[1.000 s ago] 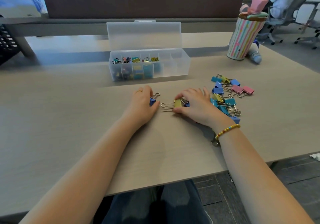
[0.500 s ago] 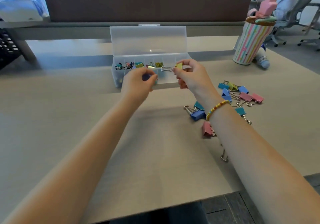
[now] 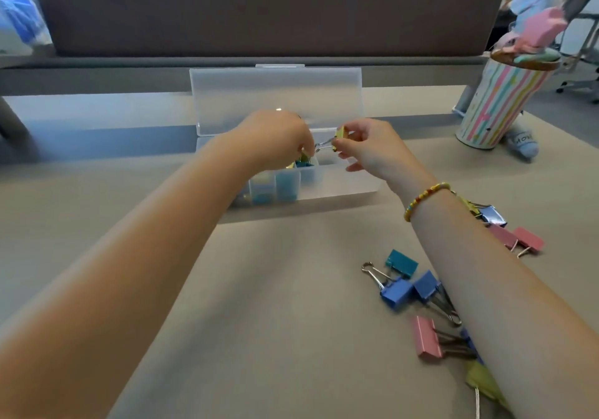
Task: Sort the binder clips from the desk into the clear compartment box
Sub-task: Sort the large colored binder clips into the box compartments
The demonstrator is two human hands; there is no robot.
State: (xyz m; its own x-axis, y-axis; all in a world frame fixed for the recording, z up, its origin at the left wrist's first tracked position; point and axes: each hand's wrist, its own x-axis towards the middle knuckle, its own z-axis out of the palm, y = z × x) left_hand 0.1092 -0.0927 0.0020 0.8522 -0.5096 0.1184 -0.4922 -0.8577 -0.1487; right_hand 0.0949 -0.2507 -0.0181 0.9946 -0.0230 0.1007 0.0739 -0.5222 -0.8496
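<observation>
The clear compartment box [image 3: 343, 183] stands open at mid-desk, its lid [image 3: 275, 94] upright, with blue and yellow clips in the left compartments. My right hand [image 3: 372, 149] pinches a yellow binder clip [image 3: 340, 134] above the box's middle. Curled downward, my left hand [image 3: 275, 136] hovers over the compartments with its fingertips by that clip's wire handle. A blue clip [image 3: 304, 159] shows under them; whether they hold it is hidden. Loose clips lie beside my right forearm: blue [image 3: 397, 294], teal [image 3: 402, 262], pink [image 3: 428, 337] and several more [image 3: 528, 239].
A striped pastel cup [image 3: 499, 104] with a pink top stands at the far right beside a small grey-blue object [image 3: 522, 145]. A dark partition [image 3: 259, 7] runs behind the box. Someone sits on an office chair [image 3: 580, 7] in the far background.
Both hands rose from the desk and moved forward to the box, the right carrying the yellow clip, the left a blue one. The view has come closer to the box.
</observation>
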